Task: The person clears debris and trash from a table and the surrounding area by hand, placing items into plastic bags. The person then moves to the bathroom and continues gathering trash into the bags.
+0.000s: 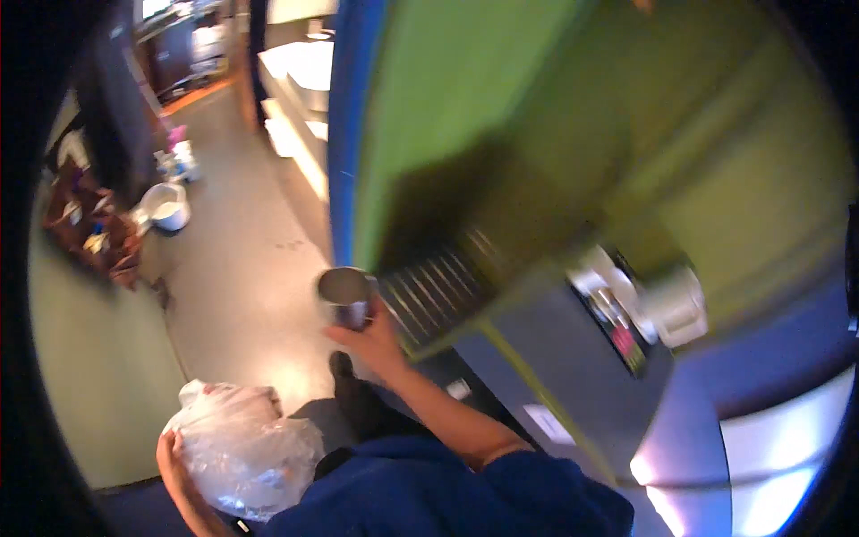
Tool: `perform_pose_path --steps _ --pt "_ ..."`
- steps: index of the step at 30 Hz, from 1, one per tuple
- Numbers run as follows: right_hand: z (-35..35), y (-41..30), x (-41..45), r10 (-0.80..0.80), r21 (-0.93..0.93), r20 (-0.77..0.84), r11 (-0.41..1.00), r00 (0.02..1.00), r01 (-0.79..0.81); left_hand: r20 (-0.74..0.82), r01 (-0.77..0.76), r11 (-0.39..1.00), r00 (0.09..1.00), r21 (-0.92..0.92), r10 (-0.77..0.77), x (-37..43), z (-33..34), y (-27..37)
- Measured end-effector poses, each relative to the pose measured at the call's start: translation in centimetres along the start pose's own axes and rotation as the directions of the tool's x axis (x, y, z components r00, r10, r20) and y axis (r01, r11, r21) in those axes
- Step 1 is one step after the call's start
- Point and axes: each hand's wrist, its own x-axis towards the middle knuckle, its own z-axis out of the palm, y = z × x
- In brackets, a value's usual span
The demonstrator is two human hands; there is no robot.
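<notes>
My right hand (376, 339) is closed around a cup (343, 288) with a dark inside, held out in front of me above the floor. The cup looks metallic, but blur hides its details. At the lower left, my left hand (170, 451) grips the side of a bulging clear plastic bag (258, 463). Something whitish-pink (228, 406) shows at the top of the bag; the rest of its contents cannot be made out.
A slatted grille (436, 288) is right of the cup, below a green panel (456, 87) with a blue edge. A white container (674, 312) stands on a grey surface (543, 335) at right. On the left are a brown bag (124, 235), a white bucket (166, 208) and the floor (235, 268).
</notes>
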Motion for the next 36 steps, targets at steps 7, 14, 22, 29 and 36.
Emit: perform_pose_path --steps 7,14,22,29,36 --pt "5.4 -1.9 13.2 -0.07 -0.162 -0.187 0.986 0.98 0.04 -0.182 0.138 0.985 0.971 -0.108 -0.156 9.5 3.2 8.9" --pt "8.4 0.1 26.9 -0.107 -0.118 -0.112 0.989 0.988 0.094 -0.15 0.125 0.954 0.974 -0.271 -0.171 17.2 5.5 11.2" --pt "4.9 0.3 45.1 -0.231 -0.182 -0.475 0.97 0.849 0.162 -0.03 0.193 0.929 0.977 -0.316 -0.213 32.0 10.9 14.4" --pt "-13.0 -0.3 53.7 -0.226 -0.646 -0.502 0.74 0.835 -0.188 0.115 0.274 0.957 0.958 -0.096 -0.263 42.7 16.3 19.4" --pt "-14.1 3.6 54.0 0.075 -0.407 -0.508 0.857 0.858 -0.316 0.114 0.346 0.899 0.938 -0.269 -0.327 48.8 20.2 25.9"
